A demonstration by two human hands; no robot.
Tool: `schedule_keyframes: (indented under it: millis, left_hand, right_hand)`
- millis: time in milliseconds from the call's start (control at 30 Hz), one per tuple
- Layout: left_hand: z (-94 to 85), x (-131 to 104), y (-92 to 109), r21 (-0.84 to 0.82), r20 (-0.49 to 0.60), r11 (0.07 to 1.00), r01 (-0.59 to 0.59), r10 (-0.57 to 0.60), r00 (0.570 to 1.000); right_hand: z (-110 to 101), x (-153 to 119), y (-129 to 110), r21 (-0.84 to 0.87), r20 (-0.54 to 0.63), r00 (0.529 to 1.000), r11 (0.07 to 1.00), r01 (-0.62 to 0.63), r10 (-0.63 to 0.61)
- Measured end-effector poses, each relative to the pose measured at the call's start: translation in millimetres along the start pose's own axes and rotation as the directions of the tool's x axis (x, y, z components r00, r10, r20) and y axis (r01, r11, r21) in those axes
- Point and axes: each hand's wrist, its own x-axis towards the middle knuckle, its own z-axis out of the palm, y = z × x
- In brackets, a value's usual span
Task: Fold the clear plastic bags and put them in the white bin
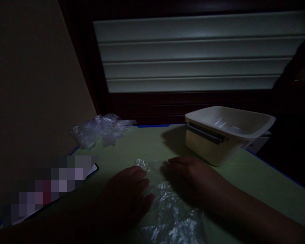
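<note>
A thin clear plastic bag (173,206), crinkled and shiny, lies on the green tabletop in front of me. My left hand (128,193) is at its left side, palm down, with the fingers apart and slightly bent at the plastic. At the upper right of the bag rests my right hand (190,169), its fingers stretched out and low over the table. Neither hand shows a grip around the film. The palms are turned away, and dim light hides the right thumb and the undersides of both hands.
Crumpled clear plastic bags (99,130) are piled at the back left by the wall. A cream plastic bin (208,149) with a grey handle stands at the back right, holding clear plastic. A dark-edged flat object (93,168), mostly blurred out, lies left. The green table (152,142) has blue edging.
</note>
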Motion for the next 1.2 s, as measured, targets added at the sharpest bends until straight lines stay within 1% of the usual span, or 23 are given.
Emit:
schedule_keyframes:
  millis: [133, 200, 267, 333, 467, 600, 700, 733, 767, 833, 933, 1033, 1100, 1200]
  left_hand:
    - [2.4, -9, -2, 0.024, -0.024, 0.997, -0.066, 0.067, 0.997]
    - [2.8, -11, -3, -0.008, 0.001, 0.996, -0.084, 0.084, 0.997]
    - [0.6, -9, -2, -0.049, 0.051, 0.996, -0.070, 0.072, 0.996]
    - [-3.2, -4, 1, -0.073, 0.072, 0.996, -0.057, 0.063, 0.995]
    - [-6.9, 2, 3, -0.093, 0.046, 0.991, -0.091, 0.096, 0.994]
    - [-1.9, -2, 0, -0.080, 0.052, 0.989, -0.123, 0.128, 0.990]
    - [1.8, -5, -3, -0.071, 0.042, 0.991, -0.109, 0.112, 0.993]
    - [2.3, -5, -3, -0.059, 0.042, 0.994, -0.092, 0.095, 0.995]
    - [2.3, -5, -3, -0.055, 0.050, 0.994, -0.100, 0.102, 0.994]
    - [1.2, -4, -3, -0.050, 0.081, 0.997, -0.062, 0.066, 0.994]
    - [-1.4, 0, -1, -0.055, 0.103, 0.998, -0.026, 0.032, 0.994]
    - [-3.3, 3, 1, -0.060, 0.131, 0.998, -0.002, 0.010, 0.991]
    - [-3.6, 5, 2, -0.064, 0.151, 0.998, 0.023, -0.013, 0.988]
    - [-1.4, 5, 1, -0.081, 0.158, 0.995, 0.050, -0.036, 0.987]
  right_hand:
    - [0, 0, 1, 0.059, 0.007, 1.000, 0.998, -0.020, 0.020]
    - [0, 0, 0, 0.085, 0.017, 1.000, 0.996, -0.018, 0.017]
    - [0, -1, -1, 0.105, 0.034, 0.999, 0.995, -0.001, -0.002]
    - [1, -2, -2, 0.117, 0.062, 0.998, 0.993, 0.026, -0.034]
    - [1, -3, -1, 0.125, 0.101, 0.992, 0.990, 0.059, -0.072]
    - [1, -3, -1, 0.112, 0.111, 0.990, 0.991, 0.073, -0.085]
    - [-2, -2, -4, 0.112, 0.136, 0.987, 0.991, 0.070, -0.085]
    - [-2, -2, -5, 0.112, 0.141, 0.987, 0.992, 0.062, -0.077]
    - [-3, -2, -6, 0.109, 0.138, 0.988, 0.993, 0.048, -0.063]
    - [-4, -2, -7, 0.093, 0.109, 0.994, 0.996, -0.002, -0.008]
    - [-4, -1, -1, 0.057, 0.052, 0.989, 0.989, -0.139, 0.136]
    - [0, 0, 9, 0.029, 0.063, 0.963, 0.964, -0.263, 0.261]
    - [5, 0, 15, 0.025, 0.065, 0.959, 0.960, -0.278, 0.276]
    - [11, 1, 21, 0.062, 0.039, 0.967, 0.965, -0.253, 0.251]
